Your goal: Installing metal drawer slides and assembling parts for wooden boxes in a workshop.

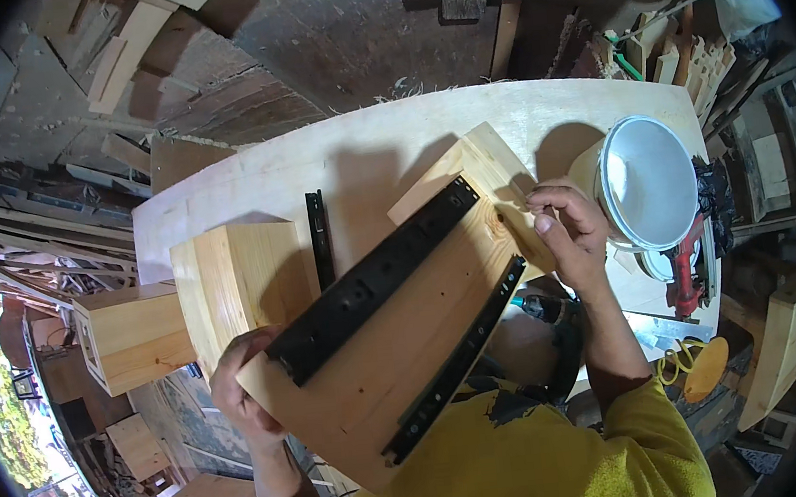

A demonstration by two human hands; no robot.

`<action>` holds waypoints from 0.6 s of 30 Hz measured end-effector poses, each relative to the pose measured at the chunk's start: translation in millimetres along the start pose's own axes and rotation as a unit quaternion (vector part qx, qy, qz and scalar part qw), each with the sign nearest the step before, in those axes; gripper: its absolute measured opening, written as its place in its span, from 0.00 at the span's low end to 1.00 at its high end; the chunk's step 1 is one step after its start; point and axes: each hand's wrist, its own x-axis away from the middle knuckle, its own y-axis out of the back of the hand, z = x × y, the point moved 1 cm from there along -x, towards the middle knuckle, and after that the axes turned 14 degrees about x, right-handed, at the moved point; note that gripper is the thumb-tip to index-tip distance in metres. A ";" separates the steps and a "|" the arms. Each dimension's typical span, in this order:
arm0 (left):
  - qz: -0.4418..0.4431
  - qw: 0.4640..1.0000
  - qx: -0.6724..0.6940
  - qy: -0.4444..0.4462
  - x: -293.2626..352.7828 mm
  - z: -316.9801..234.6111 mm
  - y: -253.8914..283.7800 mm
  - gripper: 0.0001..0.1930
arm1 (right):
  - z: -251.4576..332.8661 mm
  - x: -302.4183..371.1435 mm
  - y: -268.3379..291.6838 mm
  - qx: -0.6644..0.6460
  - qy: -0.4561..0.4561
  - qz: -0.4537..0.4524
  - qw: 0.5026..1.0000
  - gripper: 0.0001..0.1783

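A pale wooden drawer (398, 344) is tilted in front of me, running from lower left to upper right. My left hand (247, 388) grips its lower left end, fingers wrapped round the edge. Along the drawer lie a wide black drawer slide (372, 280) and a narrow black rail (457, 363). My right hand (572, 232) is beside the far end, thumb and fingers pinched together; what they hold, if anything, is too small to make out. Another black slide (321, 240) rests on the table left of the drawer.
The plywood-topped table (490, 105) carries a wooden box (238, 273) on the left and a white bucket (650, 181) on the right. A red tool (684, 283) lies near the bucket. A drill (545, 307) shows partly behind my right forearm. Wood offcuts (702, 71) stand at the far right.
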 end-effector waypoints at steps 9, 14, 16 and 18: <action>0.108 0.983 0.064 -0.135 0.8 -1.4 -6.5 0.43 | 28.1 -32.0 -5.4 0.146 0.171 0.117 0.967 0.13; 0.135 0.974 0.067 -0.167 3.1 -13.6 -7.9 0.42 | 29.4 -20.5 -3.9 0.093 0.202 0.192 0.956 0.17; 0.139 0.971 0.069 -0.179 3.7 -14.8 -9.3 0.42 | 32.7 -12.5 -1.0 0.088 0.195 0.183 0.960 0.19; 0.141 0.971 0.066 -0.181 5.5 -15.9 -10.9 0.42 | 32.6 -7.7 0.7 0.080 0.186 0.174 0.964 0.20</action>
